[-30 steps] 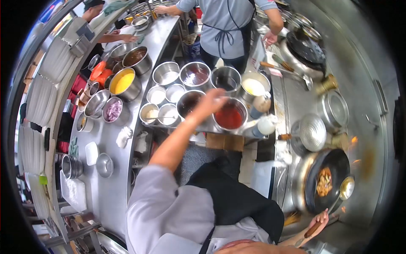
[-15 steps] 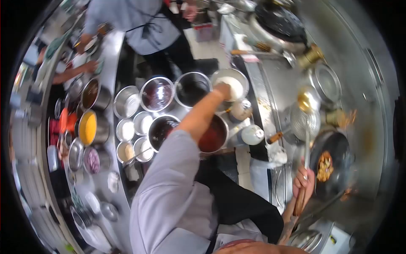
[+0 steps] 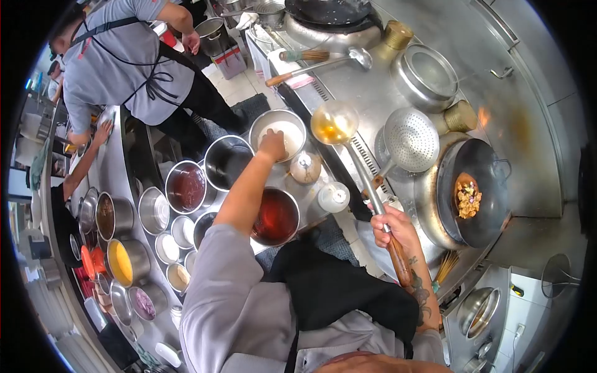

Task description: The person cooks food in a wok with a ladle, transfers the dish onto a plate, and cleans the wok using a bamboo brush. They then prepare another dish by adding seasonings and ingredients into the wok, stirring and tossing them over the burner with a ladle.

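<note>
My right hand [image 3: 396,230] grips the wooden handle of a metal ladle [image 3: 334,123]; golden liquid shows in its bowl. My left hand [image 3: 272,144] reaches into a steel pot [image 3: 254,130] of white stuff [image 3: 290,138], its fingers bunched and pointing down; what they hold, if anything, is hidden. Beside that pot stand two squeeze bottles, one yellowish [image 3: 305,168] and one whitish [image 3: 334,197]. A perforated skimmer [image 3: 410,140] lies right of the ladle. Browned food pieces [image 3: 467,196] sit in a black wok [image 3: 491,217] on the burner, apart from both hands.
Several steel pots surround my left arm, including one with red liquid [image 3: 275,216]. A second ladle [image 3: 359,59] and a brush [image 3: 305,55] lie by the far wok [image 3: 329,12]. A co-worker [image 3: 134,62] stands at the back left. Flame [image 3: 485,117] shows behind the wok.
The view has turned and shifted. My right hand has carried the ladle left, away from the wok and off the skimmer. My left hand is still in the pot of white stuff.
</note>
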`<control>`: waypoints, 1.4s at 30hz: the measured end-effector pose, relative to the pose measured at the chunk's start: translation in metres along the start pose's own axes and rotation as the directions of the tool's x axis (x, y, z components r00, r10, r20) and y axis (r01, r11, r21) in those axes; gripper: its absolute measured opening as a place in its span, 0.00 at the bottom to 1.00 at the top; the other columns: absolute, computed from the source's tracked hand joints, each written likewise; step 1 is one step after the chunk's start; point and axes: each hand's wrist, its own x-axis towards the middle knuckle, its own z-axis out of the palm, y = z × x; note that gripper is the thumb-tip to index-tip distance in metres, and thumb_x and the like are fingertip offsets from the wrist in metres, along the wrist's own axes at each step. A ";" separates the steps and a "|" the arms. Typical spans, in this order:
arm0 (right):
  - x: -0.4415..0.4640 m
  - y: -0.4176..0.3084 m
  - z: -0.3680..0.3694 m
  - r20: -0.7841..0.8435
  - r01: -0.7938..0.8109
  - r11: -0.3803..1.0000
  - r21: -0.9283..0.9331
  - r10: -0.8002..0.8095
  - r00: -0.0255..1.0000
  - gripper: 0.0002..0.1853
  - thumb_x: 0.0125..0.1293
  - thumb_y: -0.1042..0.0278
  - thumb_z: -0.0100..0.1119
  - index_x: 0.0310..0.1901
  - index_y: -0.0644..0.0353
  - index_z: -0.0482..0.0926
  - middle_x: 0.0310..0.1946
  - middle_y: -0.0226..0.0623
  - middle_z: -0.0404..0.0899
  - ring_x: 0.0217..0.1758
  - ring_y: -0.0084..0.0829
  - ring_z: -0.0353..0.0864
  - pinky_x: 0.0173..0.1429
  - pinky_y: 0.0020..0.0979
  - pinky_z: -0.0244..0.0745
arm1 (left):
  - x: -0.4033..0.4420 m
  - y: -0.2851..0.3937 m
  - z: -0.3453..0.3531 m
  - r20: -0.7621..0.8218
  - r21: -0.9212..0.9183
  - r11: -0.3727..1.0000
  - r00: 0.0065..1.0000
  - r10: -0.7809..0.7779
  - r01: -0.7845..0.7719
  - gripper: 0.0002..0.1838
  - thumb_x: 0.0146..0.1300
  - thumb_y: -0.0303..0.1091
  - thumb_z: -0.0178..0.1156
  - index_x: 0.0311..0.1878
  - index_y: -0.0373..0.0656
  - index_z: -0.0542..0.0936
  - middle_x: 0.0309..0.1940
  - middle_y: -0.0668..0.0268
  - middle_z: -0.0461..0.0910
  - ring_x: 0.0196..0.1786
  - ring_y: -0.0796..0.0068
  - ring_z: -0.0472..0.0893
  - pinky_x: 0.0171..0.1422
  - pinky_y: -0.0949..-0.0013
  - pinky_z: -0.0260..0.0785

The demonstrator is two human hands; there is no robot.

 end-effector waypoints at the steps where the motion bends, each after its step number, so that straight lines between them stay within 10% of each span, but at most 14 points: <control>1: 0.001 0.000 -0.001 0.004 0.005 1.000 -0.016 -0.005 1.000 0.17 0.67 0.75 0.49 0.57 0.61 0.70 0.25 0.30 0.68 0.14 0.18 0.64 0.18 0.23 0.61 | 0.003 -0.001 0.004 -0.006 0.002 1.000 1.000 0.012 -0.012 0.31 0.45 0.40 0.70 0.54 0.37 0.74 0.53 0.43 0.71 0.54 0.43 0.75 0.60 0.55 0.71; 21: 0.007 0.001 0.001 0.021 -0.025 0.998 -0.051 0.026 0.999 0.17 0.65 0.75 0.51 0.56 0.61 0.69 0.25 0.32 0.67 0.15 0.21 0.65 0.19 0.25 0.62 | 0.012 0.004 0.004 0.044 -0.018 1.000 0.999 -0.008 0.008 0.28 0.45 0.39 0.70 0.48 0.32 0.76 0.51 0.43 0.74 0.56 0.49 0.76 0.61 0.60 0.72; 30: 0.009 0.002 0.001 0.016 -0.028 0.999 -0.023 0.029 0.999 0.17 0.65 0.76 0.50 0.56 0.63 0.69 0.25 0.31 0.68 0.16 0.21 0.66 0.19 0.25 0.63 | 0.024 -0.006 0.021 -0.118 0.082 0.990 0.986 0.121 -0.112 0.17 0.45 0.39 0.69 0.33 0.34 0.83 0.33 0.50 0.84 0.38 0.56 0.84 0.47 0.61 0.78; 33: 0.010 0.006 -0.001 0.039 -0.023 1.000 0.019 0.022 0.999 0.16 0.66 0.76 0.50 0.55 0.63 0.69 0.25 0.31 0.68 0.16 0.20 0.67 0.18 0.24 0.64 | 0.046 -0.001 -0.007 0.257 -0.229 0.968 0.966 -0.044 0.105 0.18 0.46 0.39 0.69 0.33 0.32 0.83 0.30 0.53 0.84 0.35 0.65 0.84 0.42 0.65 0.76; 39: 0.006 0.006 -0.002 0.059 -0.011 0.999 0.041 0.009 0.998 0.14 0.66 0.76 0.49 0.53 0.61 0.71 0.25 0.30 0.68 0.15 0.19 0.67 0.17 0.23 0.64 | 0.035 0.069 -0.062 -0.004 -0.698 0.666 0.931 0.364 -0.263 0.14 0.50 0.36 0.66 0.34 0.33 0.84 0.26 0.59 0.84 0.29 0.75 0.81 0.36 0.70 0.73; 42: 0.003 0.006 -0.002 0.075 -0.022 0.998 0.064 0.017 0.997 0.12 0.64 0.75 0.51 0.50 0.60 0.71 0.25 0.30 0.69 0.17 0.20 0.68 0.19 0.25 0.63 | 0.032 0.073 -0.059 -0.108 -0.698 0.659 0.951 0.290 -0.280 0.12 0.51 0.33 0.64 0.36 0.35 0.84 0.24 0.62 0.82 0.28 0.75 0.80 0.35 0.69 0.72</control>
